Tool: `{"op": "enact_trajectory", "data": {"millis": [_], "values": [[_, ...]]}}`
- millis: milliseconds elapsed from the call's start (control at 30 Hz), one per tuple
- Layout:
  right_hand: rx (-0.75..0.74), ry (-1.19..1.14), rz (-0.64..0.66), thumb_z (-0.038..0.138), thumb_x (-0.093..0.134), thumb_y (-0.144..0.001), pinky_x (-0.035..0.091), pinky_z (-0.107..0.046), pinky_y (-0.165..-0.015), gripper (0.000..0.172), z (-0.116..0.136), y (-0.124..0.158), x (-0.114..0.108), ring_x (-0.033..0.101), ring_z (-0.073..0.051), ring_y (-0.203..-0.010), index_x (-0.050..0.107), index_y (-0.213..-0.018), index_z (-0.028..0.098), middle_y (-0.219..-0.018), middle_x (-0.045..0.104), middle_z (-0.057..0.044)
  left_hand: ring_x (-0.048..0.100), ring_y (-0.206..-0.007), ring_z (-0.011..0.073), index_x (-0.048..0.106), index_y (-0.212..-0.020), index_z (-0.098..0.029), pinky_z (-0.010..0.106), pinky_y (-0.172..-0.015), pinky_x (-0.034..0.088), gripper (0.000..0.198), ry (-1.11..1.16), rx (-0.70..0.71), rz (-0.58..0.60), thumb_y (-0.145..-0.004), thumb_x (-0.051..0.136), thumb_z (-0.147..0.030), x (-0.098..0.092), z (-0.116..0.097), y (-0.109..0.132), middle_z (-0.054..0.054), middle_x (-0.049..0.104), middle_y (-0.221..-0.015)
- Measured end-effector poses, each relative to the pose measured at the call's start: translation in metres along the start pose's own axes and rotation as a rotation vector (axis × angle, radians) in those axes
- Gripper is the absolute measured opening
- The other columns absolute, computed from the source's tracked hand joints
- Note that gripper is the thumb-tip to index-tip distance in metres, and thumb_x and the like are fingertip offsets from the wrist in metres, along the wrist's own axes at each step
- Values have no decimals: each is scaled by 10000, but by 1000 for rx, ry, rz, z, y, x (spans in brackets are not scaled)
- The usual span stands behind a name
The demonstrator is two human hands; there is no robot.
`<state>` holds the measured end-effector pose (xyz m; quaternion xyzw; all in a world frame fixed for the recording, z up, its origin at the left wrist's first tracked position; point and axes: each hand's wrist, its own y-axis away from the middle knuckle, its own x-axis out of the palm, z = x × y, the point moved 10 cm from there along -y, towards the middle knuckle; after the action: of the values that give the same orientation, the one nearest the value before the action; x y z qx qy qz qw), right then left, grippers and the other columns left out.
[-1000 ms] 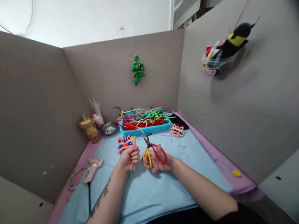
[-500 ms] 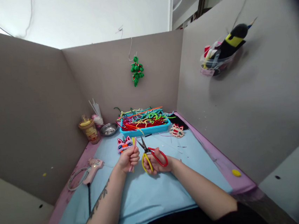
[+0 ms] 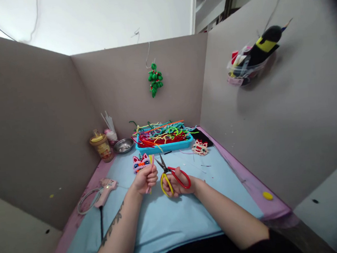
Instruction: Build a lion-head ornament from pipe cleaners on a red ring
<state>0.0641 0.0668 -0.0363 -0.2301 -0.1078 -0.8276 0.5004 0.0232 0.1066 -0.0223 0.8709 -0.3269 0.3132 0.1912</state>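
My left hand (image 3: 146, 179) is closed around pink and yellow pipe cleaners (image 3: 152, 160), whose ends stick out above and below the fist. In my right hand (image 3: 176, 184) is a pair of scissors (image 3: 166, 169) with one red and one yellow handle; the fingers are through the loops. The blades are slightly apart and point up and left, close beside the pipe cleaners. Just behind my left hand lies a pink and purple fuzzy animal-face piece (image 3: 140, 164), partly hidden by the hand. A cream and red animal-face piece (image 3: 200, 147) lies farther right.
A blue tray (image 3: 164, 147) heaped with colourful pipe cleaners stands at the back. Left of it are a metal bowl (image 3: 123, 146) and a lidded cup (image 3: 102, 147). A pink glue gun (image 3: 105, 193) with its cable lies at left. Grey partitions (image 3: 140, 85) enclose the table.
Hardly anything differs. The whole view has shifted by a few pixels; both hands keep the same grip on the pipe cleaners and the scissors.
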Motion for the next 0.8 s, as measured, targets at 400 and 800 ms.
{"op": "enact_trajectory", "data": {"millis": [400,800], "values": [[-13,29,15,875,299,-545,371,-179,-424,816,2,1,1,537,-124,-613,477,-853,140,-752,496,-38,98,-391,41,384,-681,-171,130,-337,92,267,-111,-49,17,-823,502,-364,3,6,3,-87,171,-496],[1,92,-38,899,281,-502,395,-194,-433,863,-4,-2,-7,545,-122,-597,498,-835,133,-718,495,-26,84,-400,34,402,-678,-163,140,-351,94,300,-309,-122,44,-843,465,-407,13,16,10,-92,184,-483]]}}
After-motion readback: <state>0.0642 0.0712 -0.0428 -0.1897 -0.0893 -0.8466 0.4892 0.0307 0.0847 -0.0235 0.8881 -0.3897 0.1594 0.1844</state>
